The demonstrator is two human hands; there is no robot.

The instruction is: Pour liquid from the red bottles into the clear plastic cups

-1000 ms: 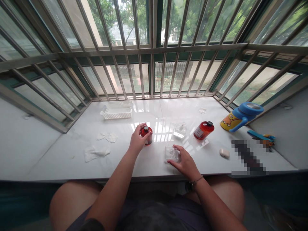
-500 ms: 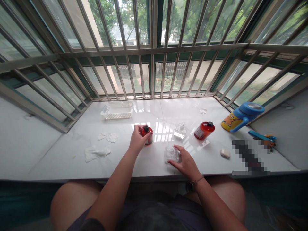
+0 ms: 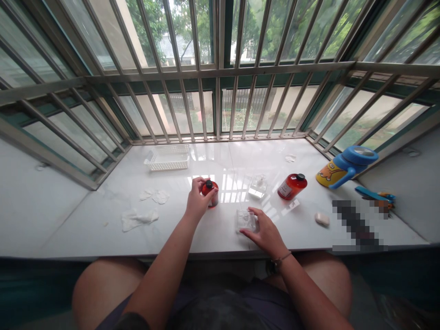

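Observation:
My left hand (image 3: 200, 196) is wrapped round a small red bottle (image 3: 213, 200) with a black cap, upright on the white marble-look counter (image 3: 192, 238). The hand covers part of its left side. Nearer the front edge, my right hand (image 3: 264, 229) grips a clear square glass container (image 3: 244, 221) from its right side, thumb in front and fingers behind. Beyond it stands a clear glass bottle (image 3: 257, 187). A second red bottle (image 3: 292, 186) with a label and black cap is to the right, beside a small white and pink slip (image 3: 290, 206).
A white perforated basket (image 3: 168, 160) sits at the back left. Crumpled tissues (image 3: 139, 219) lie on the left. Toward the right are a pale soap-like lump (image 3: 322, 219), a blue and yellow flask (image 3: 345, 167), blue-handled tools (image 3: 373, 195) and a pixelated dark object (image 3: 359, 224). Metal bars (image 3: 220, 73) line the back.

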